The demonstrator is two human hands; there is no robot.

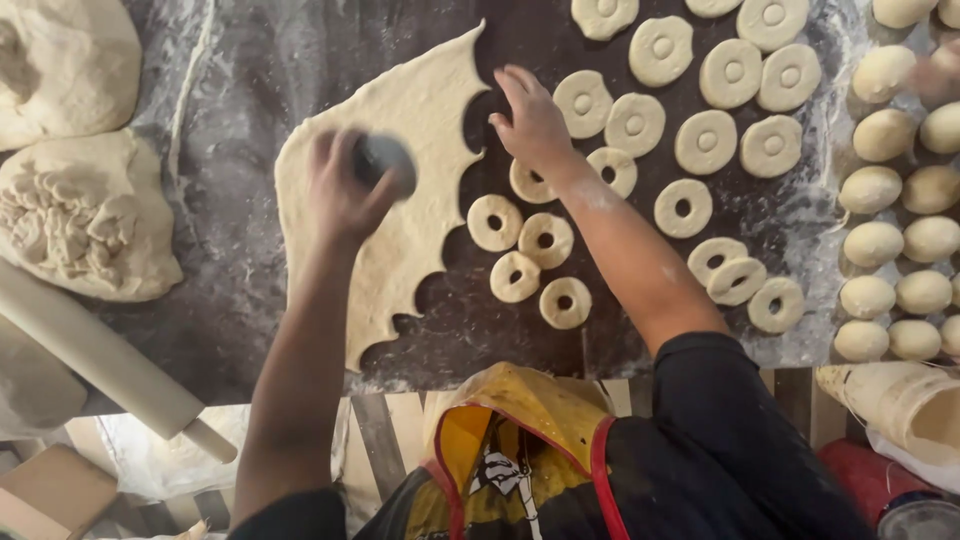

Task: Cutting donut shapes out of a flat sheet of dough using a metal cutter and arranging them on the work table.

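Cutting step: left hand [340, 190] grips round cutter [385, 160] over dough sheet [420, 130]; right hand [530, 120], released, touches rings [545, 240] at three o'clock.

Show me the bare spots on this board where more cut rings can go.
Bare board lies below the dough sheet and rings, near the front edge. A floury strip is free between the sheet and the dough lumps. Upper right is crowded with rings and dough balls.

Dark floured table [250, 60]; dough sheet [400, 190]; dough rings [690, 140]; dough balls [890, 240]; rolling pin [100, 355].
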